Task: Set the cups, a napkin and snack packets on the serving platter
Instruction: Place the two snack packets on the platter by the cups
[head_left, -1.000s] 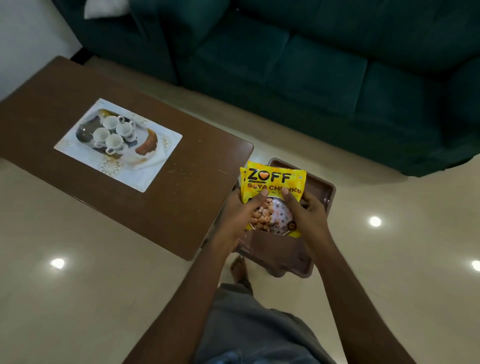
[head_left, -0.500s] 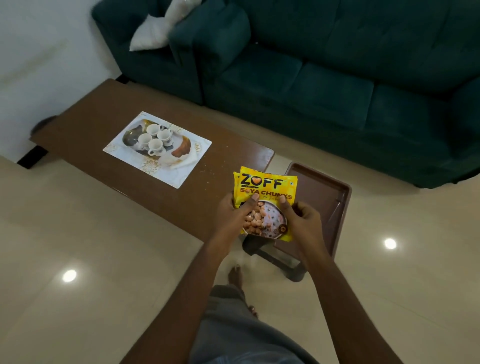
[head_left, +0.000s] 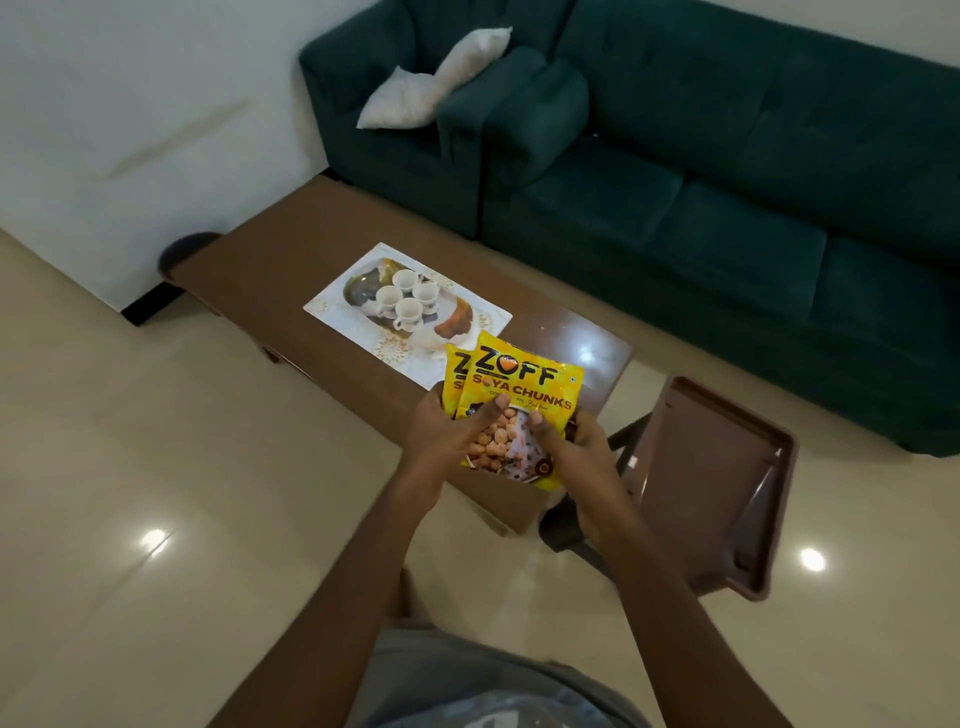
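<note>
Sofa (head_left: 727, 218): green, behind the table (head_left: 291, 270).
Table: brown; carries a mat (head_left: 343, 304).
Platter (head_left: 358, 286): on the mat; holds four cups (head_left: 408, 309), clustered upright, and a napkin (head_left: 452, 325) at its near end.
Packets (head_left: 524, 384): two, yellow, fanned, held above the table's near end.
I have left hand (head_left: 447, 431) and right hand (head_left: 576, 457) fingers clamped on them.
Risk, my judgement: the loose overlap could let one packet slide out; setting down carelessly could topple cups.
</note>
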